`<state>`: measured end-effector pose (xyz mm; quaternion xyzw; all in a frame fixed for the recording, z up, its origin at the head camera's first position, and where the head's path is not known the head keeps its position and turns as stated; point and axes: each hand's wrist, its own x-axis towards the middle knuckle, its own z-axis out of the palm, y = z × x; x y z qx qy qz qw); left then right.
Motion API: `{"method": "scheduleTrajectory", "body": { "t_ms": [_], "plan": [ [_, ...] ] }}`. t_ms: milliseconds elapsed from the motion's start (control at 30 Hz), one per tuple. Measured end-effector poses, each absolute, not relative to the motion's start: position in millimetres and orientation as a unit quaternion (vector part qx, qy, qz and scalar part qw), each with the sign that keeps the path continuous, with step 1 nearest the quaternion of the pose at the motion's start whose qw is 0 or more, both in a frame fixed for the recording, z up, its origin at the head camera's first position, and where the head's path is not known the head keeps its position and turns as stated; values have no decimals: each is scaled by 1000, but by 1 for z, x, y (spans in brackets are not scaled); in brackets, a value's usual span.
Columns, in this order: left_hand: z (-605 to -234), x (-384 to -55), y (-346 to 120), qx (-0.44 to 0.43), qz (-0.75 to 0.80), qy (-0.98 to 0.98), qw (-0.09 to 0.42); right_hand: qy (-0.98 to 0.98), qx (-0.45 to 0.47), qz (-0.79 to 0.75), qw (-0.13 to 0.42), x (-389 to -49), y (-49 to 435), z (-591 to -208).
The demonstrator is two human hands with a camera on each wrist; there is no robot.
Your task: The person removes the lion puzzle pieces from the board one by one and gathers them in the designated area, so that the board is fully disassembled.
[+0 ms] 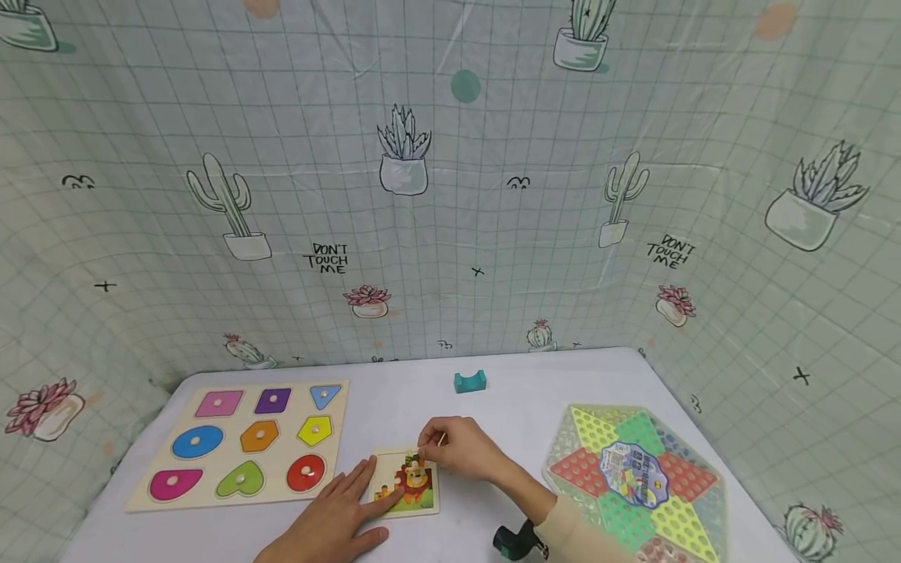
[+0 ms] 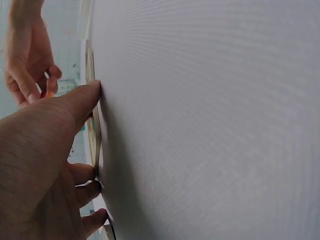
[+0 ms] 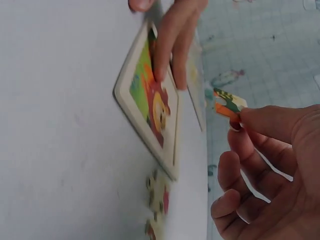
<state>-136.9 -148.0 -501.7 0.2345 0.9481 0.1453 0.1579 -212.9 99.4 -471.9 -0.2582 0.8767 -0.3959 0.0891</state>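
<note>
A small wooden jigsaw puzzle [image 1: 404,514] in a pale frame lies on the table, with a lion picture [image 1: 417,478] partly assembled inside. My left hand [image 1: 329,512] rests flat across its left side, fingers straight and one fingertip on the lion. Above the far right corner of the frame, my right hand [image 1: 461,447] pinches a puzzle piece between thumb and forefinger. In the right wrist view this puzzle piece [image 3: 229,105] shows orange, green and cream, held up off the board. Loose puzzle pieces [image 3: 159,194] lie beside the frame there.
Left of the puzzle lies a wooden shape board [image 1: 271,495] with colourful knobbed shapes. A teal notched block [image 1: 470,382] sits toward the back. On the right is a hexagonal star-pattern game board [image 1: 587,500]. A black object [image 1: 515,541] is beside my right sleeve [image 1: 577,532].
</note>
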Motion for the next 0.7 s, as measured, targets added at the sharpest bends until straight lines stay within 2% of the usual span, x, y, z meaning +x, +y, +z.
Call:
{"method": "scheduleTrajectory", "body": {
  "t_ms": [500,700],
  "plan": [
    [-501,-137,-148,239,141,949,149,897,-245,-324,175,-217,142,-476],
    [-501,-137,-148,238,141,949,150,903,-241,-312,172,-215,142,-480]
  ]
}}
